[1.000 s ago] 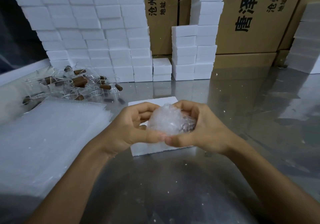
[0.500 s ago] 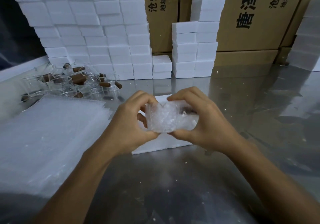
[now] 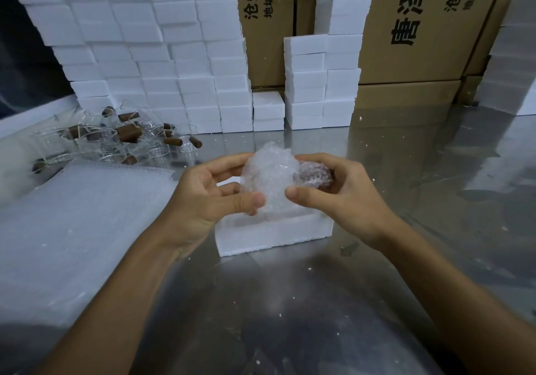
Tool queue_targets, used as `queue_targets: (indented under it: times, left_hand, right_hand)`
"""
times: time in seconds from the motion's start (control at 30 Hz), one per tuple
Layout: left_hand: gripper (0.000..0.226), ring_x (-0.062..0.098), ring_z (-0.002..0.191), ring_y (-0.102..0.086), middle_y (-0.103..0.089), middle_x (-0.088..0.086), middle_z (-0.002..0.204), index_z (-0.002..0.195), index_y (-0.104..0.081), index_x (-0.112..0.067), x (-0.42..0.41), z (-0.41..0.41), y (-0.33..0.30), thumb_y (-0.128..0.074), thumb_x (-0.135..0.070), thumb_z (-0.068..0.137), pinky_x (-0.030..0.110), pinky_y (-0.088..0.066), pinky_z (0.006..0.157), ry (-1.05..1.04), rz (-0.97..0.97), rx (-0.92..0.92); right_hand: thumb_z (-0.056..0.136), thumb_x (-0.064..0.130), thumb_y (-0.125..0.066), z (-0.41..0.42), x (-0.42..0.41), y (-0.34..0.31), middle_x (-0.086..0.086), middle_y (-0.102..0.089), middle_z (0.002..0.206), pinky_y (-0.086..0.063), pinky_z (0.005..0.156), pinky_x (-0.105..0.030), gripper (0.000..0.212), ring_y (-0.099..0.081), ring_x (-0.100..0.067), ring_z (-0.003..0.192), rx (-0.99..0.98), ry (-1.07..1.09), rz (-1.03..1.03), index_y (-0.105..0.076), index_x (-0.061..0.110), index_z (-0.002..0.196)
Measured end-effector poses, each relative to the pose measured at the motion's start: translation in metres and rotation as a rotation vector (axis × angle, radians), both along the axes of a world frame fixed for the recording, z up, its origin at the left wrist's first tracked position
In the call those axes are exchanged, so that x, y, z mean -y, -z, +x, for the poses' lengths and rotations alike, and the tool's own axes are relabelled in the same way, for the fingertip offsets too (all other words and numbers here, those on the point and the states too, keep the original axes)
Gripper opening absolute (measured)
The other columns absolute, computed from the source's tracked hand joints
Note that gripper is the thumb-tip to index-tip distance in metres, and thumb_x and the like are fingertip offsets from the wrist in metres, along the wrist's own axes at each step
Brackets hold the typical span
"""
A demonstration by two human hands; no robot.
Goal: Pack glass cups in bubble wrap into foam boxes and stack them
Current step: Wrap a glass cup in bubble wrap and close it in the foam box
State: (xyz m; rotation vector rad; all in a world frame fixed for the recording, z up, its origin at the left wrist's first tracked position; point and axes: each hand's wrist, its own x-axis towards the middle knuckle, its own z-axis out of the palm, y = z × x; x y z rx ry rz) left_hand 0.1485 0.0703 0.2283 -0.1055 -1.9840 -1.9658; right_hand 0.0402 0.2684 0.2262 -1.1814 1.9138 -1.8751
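Note:
A glass cup wrapped in bubble wrap point(image 3: 271, 180) hangs just above an open white foam box point(image 3: 272, 234) on the steel table. My left hand point(image 3: 211, 197) grips the bundle's left side, thumb on its front. My right hand point(image 3: 339, 192) grips the right side, where a brown handle shows through the wrap. A flat pile of bubble wrap sheets point(image 3: 75, 229) lies to the left. Several loose glass cups with brown handles point(image 3: 124, 139) lie at the back left.
Tall stacks of white foam boxes point(image 3: 162, 64) stand at the back left and a shorter stack point(image 3: 319, 84) at the back middle. Cardboard cartons point(image 3: 420, 26) line the back wall. More foam blocks point(image 3: 513, 64) stand at the right. Foam crumbs dot the steel table point(image 3: 290, 316).
Both hands have turned the wrapped cup, so its crumpled end now points up and the brown handle shows at the right. It stays above the foam box.

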Motion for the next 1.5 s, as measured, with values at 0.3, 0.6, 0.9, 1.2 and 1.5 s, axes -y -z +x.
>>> queue_targets:
  times: [0.3, 0.6, 0.9, 1.2, 1.5]
  left_hand:
    - [0.066, 0.025, 0.091, -0.069, -0.067, -0.011, 0.111, 0.110, -0.066, -0.029, 0.000, -0.001, 0.001, -0.092, -0.003, 0.054, 0.042, -0.061, 0.079, -0.274, -0.208, -0.074]
    - [0.069, 0.010, 0.092, -0.069, -0.057, -0.016, 0.119, 0.108, -0.054, -0.044, -0.002, -0.010, 0.015, -0.087, 0.000, 0.068, 0.022, -0.058, 0.071, -0.346, -0.460, -0.120]
    - [0.046, 0.019, 0.089, -0.069, -0.066, -0.007, 0.108, 0.079, -0.054, -0.031, 0.002, -0.006, 0.018, -0.094, -0.038, 0.057, 0.036, -0.059, 0.078, -0.421, -0.514, 0.039]
    - [0.083, 0.013, 0.094, -0.055, -0.052, -0.013, 0.110, 0.130, -0.048, -0.037, 0.005, -0.011, 0.024, -0.077, -0.048, 0.052, 0.025, -0.044, 0.076, -0.441, -0.801, 0.204]
    - [0.083, 0.011, 0.108, -0.050, -0.050, -0.010, 0.117, 0.132, -0.057, -0.027, 0.008, -0.009, 0.024, -0.070, -0.045, 0.052, 0.027, -0.043, 0.089, -0.470, -0.749, 0.265]
  right_hand:
    - [0.087, 0.034, -0.073, -0.006, 0.006, 0.004, 0.007, -0.072, 0.084, -0.053, 0.070, -0.028, 0.033, -0.068, -0.018, 0.070, 0.314, 0.090, -0.160, -0.067, 0.022, 0.117]
    - [0.091, 0.017, -0.070, -0.011, 0.009, 0.013, 0.007, -0.074, 0.074, -0.048, 0.065, -0.016, 0.013, -0.060, -0.002, 0.064, 0.199, 0.265, -0.162, -0.072, 0.017, 0.103]
    - [0.089, 0.006, -0.071, -0.004, 0.019, 0.024, -0.011, -0.072, 0.085, -0.053, 0.080, -0.031, 0.021, -0.066, -0.018, 0.077, -0.005, 0.260, -0.170, -0.069, 0.015, 0.108]
    - [0.091, 0.009, -0.069, -0.005, 0.021, 0.028, 0.010, -0.073, 0.090, -0.048, 0.082, -0.011, 0.026, -0.068, 0.001, 0.086, -0.097, 0.207, -0.019, -0.068, 0.016, 0.116]
    - [0.094, 0.014, -0.067, -0.009, 0.023, 0.033, 0.003, -0.077, 0.095, -0.052, 0.094, -0.027, 0.025, -0.071, -0.010, 0.093, -0.042, 0.170, 0.032, -0.069, 0.024, 0.117]
